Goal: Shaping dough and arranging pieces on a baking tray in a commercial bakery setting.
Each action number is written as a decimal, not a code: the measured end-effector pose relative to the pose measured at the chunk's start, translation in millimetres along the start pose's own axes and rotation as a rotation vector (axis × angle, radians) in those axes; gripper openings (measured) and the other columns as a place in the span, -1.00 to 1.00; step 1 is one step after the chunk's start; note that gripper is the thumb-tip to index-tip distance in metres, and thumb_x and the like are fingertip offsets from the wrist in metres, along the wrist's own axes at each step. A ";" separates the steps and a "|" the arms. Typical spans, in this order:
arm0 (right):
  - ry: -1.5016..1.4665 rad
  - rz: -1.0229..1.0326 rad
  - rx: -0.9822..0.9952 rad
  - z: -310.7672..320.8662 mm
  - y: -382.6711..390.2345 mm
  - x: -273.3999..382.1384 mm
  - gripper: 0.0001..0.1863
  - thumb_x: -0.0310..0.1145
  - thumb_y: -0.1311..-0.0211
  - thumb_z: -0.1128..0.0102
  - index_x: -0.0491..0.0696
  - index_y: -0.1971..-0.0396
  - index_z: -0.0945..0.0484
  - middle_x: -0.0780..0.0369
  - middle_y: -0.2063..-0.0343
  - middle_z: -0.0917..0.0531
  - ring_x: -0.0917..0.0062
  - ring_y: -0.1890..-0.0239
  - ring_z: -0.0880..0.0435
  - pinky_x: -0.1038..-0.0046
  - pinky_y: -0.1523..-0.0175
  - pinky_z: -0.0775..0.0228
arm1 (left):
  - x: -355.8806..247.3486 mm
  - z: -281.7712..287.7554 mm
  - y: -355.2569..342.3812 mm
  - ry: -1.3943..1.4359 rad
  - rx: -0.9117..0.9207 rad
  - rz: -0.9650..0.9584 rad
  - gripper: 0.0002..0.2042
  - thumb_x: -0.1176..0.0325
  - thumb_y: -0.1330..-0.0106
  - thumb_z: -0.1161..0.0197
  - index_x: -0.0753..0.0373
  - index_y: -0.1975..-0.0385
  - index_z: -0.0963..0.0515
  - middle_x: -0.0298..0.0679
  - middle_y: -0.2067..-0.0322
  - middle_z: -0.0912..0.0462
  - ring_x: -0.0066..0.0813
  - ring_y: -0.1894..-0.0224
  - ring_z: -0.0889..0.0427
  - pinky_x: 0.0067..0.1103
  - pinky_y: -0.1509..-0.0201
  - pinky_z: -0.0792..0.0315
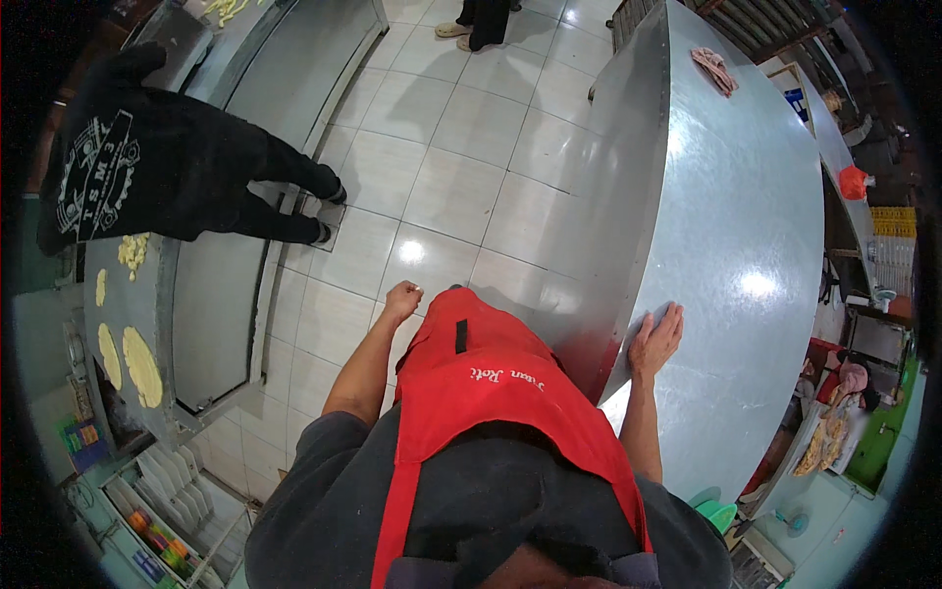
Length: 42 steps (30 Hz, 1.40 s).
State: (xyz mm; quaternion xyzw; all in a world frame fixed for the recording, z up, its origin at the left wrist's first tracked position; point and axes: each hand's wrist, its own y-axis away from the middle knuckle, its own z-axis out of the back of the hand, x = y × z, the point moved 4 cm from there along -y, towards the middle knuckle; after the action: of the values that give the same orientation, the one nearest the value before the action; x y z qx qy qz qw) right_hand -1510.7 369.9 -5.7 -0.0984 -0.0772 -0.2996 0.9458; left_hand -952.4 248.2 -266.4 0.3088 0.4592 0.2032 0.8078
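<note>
Plainly, what matters here is how the long, bare silver-grey metal tabletop (pixel 736 216) lies to the person's right, its long axis running forward from beside the body, though the fisheye view bends its edges. The right hand (pixel 655 341) is by far the nearer: it rests, open, on the tabletop's near long edge, fingers extended forward and slightly outward, gripping nothing visible. The left hand (pixel 403 300) hangs well apart from that surface, out over the pale tiled floor (pixel 451 147) on the other side of the red cloth apron (pixel 491 358); its fingers are curled closed, and I cannot tell whether anything small sits inside them. A crumpled pinkish cloth (pixel 713 71) lies at the tabletop's far end, well ahead of the right hand and roughly along the same lengthwise line. Across the floor to the left, beyond the left hand, a co-worker in black clothing (pixel 157 167) leans over another metal counter, where flat, elongated yellow dough pieces (pixel 142 366) lie, out of reach of both hands.
</note>
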 end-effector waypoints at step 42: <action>-0.839 1.133 1.069 -76.8 -435.7 925.7 0.00 -0.15 -0.34 -0.41 -0.23 -0.60 -0.06 0.14 0.43 -0.79 0.40 0.48 -0.76 0.33 0.29 -0.64 | -242.5 175.4 -190.8 0.603 -0.279 0.073 -0.82 0.42 -0.49 -0.28 0.27 -0.01 -0.63 -0.29 0.29 -0.72 -0.60 0.40 -0.59 -0.64 0.33 -0.47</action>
State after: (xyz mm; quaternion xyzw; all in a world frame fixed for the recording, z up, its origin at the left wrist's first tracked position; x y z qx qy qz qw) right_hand -1009.1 -507.6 170.6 0.2317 -0.4874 0.3509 0.7653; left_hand -912.0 -93.6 -179.8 0.1377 0.6339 0.3752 0.6622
